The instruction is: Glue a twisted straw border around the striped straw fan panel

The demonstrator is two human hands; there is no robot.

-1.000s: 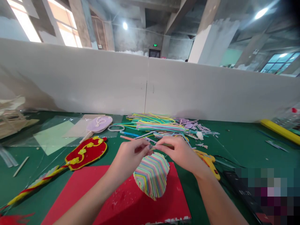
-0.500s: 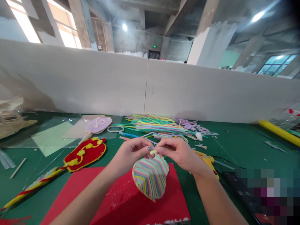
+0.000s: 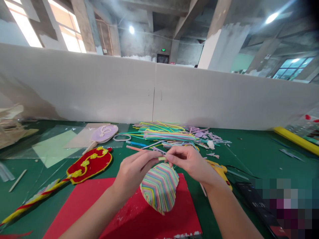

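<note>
A short pale yellow strip [image 3: 161,159] is pinched in the fingertips of my right hand [image 3: 183,161]. My left hand [image 3: 137,167] meets it from the other side, its fingers pressed together near the strip's left end; whether they grip it is hard to tell. Just below both hands, a rounded piece covered in striped pastel strips [image 3: 160,189] lies on a red board [image 3: 124,212]. Beyond my fingers is a pile of thin coloured strips [image 3: 166,132].
To the left lie a red fan shape with yellow flowers [image 3: 92,164] and a lilac one [image 3: 104,132]. A yellow glue gun [image 3: 220,171] and a phone [image 3: 259,205] are on the right. A white partition [image 3: 99,86] stands behind.
My left hand has turned and its fingers have straightened, moving slightly left along the strip. More of the pale yellow strip shows. My right hand stays almost where it was.
</note>
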